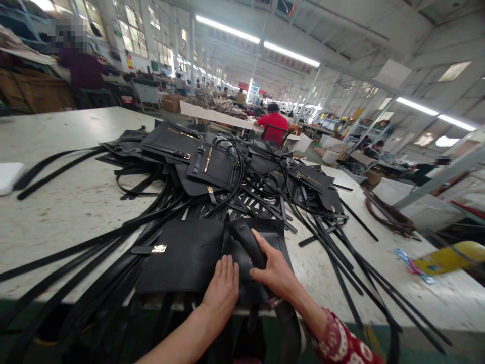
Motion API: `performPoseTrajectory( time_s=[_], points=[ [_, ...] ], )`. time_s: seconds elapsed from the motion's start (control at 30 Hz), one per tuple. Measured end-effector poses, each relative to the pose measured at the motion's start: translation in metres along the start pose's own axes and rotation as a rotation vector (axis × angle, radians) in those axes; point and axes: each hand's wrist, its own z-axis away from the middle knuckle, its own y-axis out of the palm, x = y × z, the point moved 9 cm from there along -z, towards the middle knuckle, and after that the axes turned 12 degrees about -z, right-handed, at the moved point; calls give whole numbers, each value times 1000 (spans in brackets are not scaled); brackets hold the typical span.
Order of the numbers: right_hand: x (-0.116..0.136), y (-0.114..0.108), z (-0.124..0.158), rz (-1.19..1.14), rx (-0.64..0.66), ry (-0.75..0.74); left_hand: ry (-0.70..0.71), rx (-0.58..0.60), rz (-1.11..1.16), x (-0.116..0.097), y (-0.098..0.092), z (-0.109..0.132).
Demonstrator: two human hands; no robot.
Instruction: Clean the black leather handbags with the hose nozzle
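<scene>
A flat black leather bag panel (182, 255) with a small gold clasp lies at the near edge of the white worktable (68, 202). My left hand (222, 288) rests flat on it, fingers together and stretched out. My right hand (275, 270) grips a black rolled handle strap (246, 240) that arches up from the panel, thumb and fingers closed around it. More black bag panels (212, 164) with gold hardware and many long black straps (94, 263) are heaped behind and beside it.
A white block (9, 174) sits at the table's left edge. A yellow object (450, 255) and a brown strap coil (390, 215) lie at the right. People work at tables farther back, one in a red shirt (273, 126).
</scene>
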Motion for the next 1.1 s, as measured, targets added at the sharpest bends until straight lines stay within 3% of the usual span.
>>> performPoseTrajectory(
  time_s=[0.13, 0.23, 0.33, 0.5, 0.63, 0.77, 0.87, 1.0, 1.1],
  points=[
    [13, 16, -2, 111, 259, 46, -15, -25, 23, -8, 1, -1],
    [10, 22, -20, 134, 320, 115, -29, -34, 60, -12, 3, -1],
    [6, 20, -34, 139, 295, 153, -29, -32, 54, -14, 7, 0],
    [0, 18, -27, 132, 321, 146, -31, -52, 95, -15, 5, -1],
    [-9, 13, -32, 147, 276, 154, 83, -29, 221, -8, -7, 5],
    [-12, 13, -40, 178, 161, 91, 145, -96, 473, 24, -29, 30],
    [-13, 15, -37, 195, 91, 51, 123, -168, 504, 37, -32, 60],
    [-12, 19, -20, 143, 98, 66, 152, -220, 396, 9, -18, 90],
    [-10, 24, 6, 64, 217, 106, 156, -195, 339, -13, -6, 94]
  ],
)
